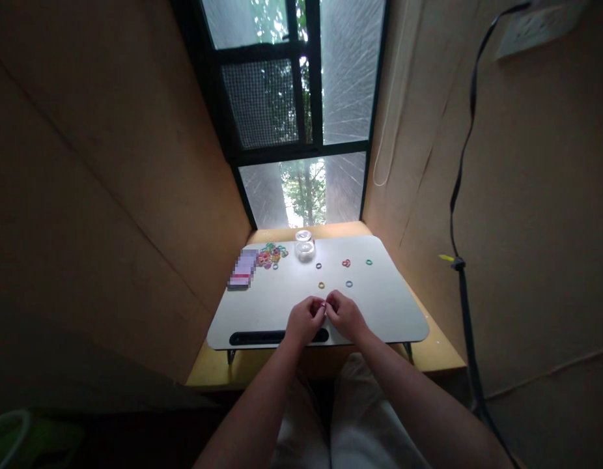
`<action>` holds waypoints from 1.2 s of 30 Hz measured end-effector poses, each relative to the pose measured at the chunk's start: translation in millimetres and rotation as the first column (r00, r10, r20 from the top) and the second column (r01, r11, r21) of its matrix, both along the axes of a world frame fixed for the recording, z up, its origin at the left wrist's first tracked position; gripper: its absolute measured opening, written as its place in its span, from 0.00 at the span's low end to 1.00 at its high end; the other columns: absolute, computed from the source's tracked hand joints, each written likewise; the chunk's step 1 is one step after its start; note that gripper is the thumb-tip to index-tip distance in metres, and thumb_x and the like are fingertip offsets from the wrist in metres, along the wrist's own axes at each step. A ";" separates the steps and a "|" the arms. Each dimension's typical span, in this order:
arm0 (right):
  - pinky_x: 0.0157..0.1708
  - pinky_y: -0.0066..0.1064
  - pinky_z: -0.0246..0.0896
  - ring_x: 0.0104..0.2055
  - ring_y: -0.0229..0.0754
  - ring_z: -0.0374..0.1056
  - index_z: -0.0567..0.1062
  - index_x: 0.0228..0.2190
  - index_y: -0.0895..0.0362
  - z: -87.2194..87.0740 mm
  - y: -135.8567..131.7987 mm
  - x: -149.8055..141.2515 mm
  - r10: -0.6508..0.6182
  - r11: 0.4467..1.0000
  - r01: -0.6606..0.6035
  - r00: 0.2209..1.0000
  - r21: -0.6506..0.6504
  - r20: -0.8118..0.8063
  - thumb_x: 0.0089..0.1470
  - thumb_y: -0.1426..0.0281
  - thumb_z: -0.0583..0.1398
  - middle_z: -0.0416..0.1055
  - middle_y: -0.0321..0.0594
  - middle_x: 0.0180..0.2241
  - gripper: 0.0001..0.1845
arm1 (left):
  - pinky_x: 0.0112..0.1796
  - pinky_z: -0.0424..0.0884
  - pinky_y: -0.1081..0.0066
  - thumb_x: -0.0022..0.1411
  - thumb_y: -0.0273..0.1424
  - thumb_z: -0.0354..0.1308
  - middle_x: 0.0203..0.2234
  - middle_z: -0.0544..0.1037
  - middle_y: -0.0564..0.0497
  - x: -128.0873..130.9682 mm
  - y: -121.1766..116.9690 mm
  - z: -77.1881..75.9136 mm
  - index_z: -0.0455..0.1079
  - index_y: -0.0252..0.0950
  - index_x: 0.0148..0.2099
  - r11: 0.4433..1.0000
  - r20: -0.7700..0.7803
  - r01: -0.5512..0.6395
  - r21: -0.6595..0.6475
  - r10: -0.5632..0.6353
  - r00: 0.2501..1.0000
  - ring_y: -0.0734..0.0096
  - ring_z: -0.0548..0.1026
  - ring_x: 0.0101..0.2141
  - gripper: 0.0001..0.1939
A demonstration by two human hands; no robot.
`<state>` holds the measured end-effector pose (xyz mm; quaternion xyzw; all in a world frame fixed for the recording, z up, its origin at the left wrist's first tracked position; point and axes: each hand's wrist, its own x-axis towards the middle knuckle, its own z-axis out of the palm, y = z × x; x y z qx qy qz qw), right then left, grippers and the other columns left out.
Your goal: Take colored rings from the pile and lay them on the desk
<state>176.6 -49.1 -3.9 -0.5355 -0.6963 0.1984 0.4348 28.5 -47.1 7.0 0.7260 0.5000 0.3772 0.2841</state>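
Note:
My left hand (pixel 305 320) and my right hand (pixel 345 316) meet over the near middle of a white lap table (pixel 262 306). The fingertips of both pinch a small pink-purple hair tie (pixel 324 305), mostly covered by the fingers. Just beyond them lie a yellow hair tie (pixel 322 285) and a light blue hair tie (pixel 349 284). Farther back are a dark hair tie (pixel 318 266), a small red cluster of hair ties (pixel 346 263) and a green hair tie (pixel 368 262). A mixed pile of hair ties (pixel 271 255) sits at the back left.
A clear jar (pixel 305 247) stands at the table's back edge. Left of the pile lies a pixelated phone-like slab (pixel 243 268). A black slot (pixel 256 337) runs along the near edge. Walls flank both sides, a window (pixel 301 189) is ahead, and a black cable (pixel 462 195) hangs right.

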 end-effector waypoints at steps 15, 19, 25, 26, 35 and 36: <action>0.26 0.26 0.52 0.25 0.35 0.61 0.69 0.26 0.56 2.8 -1.7 -1.1 0.028 0.999 -0.029 0.999 0.033 0.019 0.50 0.73 0.54 0.67 0.34 0.23 0.05 | 0.29 0.63 0.74 0.60 0.37 0.52 0.25 0.76 0.53 -0.8 2.9 -3.9 0.72 0.36 0.35 0.997 0.046 -0.078 -0.017 0.078 0.996 0.75 0.71 0.26 0.12; 0.25 0.25 0.52 0.24 0.35 0.60 0.69 0.26 0.56 2.3 -2.8 -1.5 0.042 0.999 -0.042 0.999 0.034 0.014 0.52 0.70 0.55 0.66 0.34 0.22 0.05 | 0.30 0.63 0.74 0.59 0.36 0.52 0.25 0.76 0.53 -0.2 2.5 -3.0 0.72 0.36 0.35 0.997 0.038 -0.079 -0.010 0.080 0.996 0.75 0.71 0.26 0.11; 0.25 0.25 0.52 0.23 0.34 0.59 0.68 0.26 0.56 -2.1 -0.9 -0.9 0.024 0.999 -0.025 0.999 0.040 0.022 0.52 0.69 0.55 0.65 0.33 0.22 0.05 | 0.29 0.63 0.74 0.58 0.36 0.53 0.24 0.76 0.53 0.7 0.7 -0.6 0.72 0.36 0.34 0.996 0.004 -0.087 -0.007 0.087 0.996 0.75 0.71 0.26 0.10; 0.25 0.25 0.52 0.23 0.34 0.59 0.67 0.26 0.56 -3.2 -0.2 -0.9 0.010 0.999 -0.011 1.000 0.045 0.024 0.52 0.69 0.55 0.65 0.33 0.23 0.05 | 0.29 0.63 0.74 0.58 0.36 0.53 0.25 0.76 0.53 0.4 0.4 -0.5 0.71 0.36 0.34 0.997 0.001 -0.080 -0.007 0.080 0.997 0.75 0.71 0.25 0.10; 0.24 0.25 0.51 0.22 0.34 0.58 0.65 0.25 0.55 -4.2 0.9 -0.3 -0.026 0.999 0.025 0.999 0.030 0.028 0.50 0.69 0.56 0.63 0.32 0.22 0.04 | 0.31 0.64 0.74 0.57 0.34 0.53 0.27 0.76 0.53 -2.5 -0.7 -1.6 0.72 0.37 0.36 1.000 0.001 -0.008 -0.008 0.008 1.000 0.75 0.71 0.27 0.09; 0.24 0.25 0.51 0.23 0.34 0.58 0.65 0.25 0.55 -4.0 0.8 -0.1 -0.026 0.999 0.025 0.999 0.029 0.031 0.50 0.69 0.56 0.63 0.32 0.22 0.04 | 0.31 0.64 0.74 0.57 0.34 0.53 0.26 0.76 0.54 -2.4 -0.8 -1.5 0.72 0.37 0.36 1.000 -0.006 -0.006 -0.007 0.006 1.000 0.75 0.71 0.27 0.09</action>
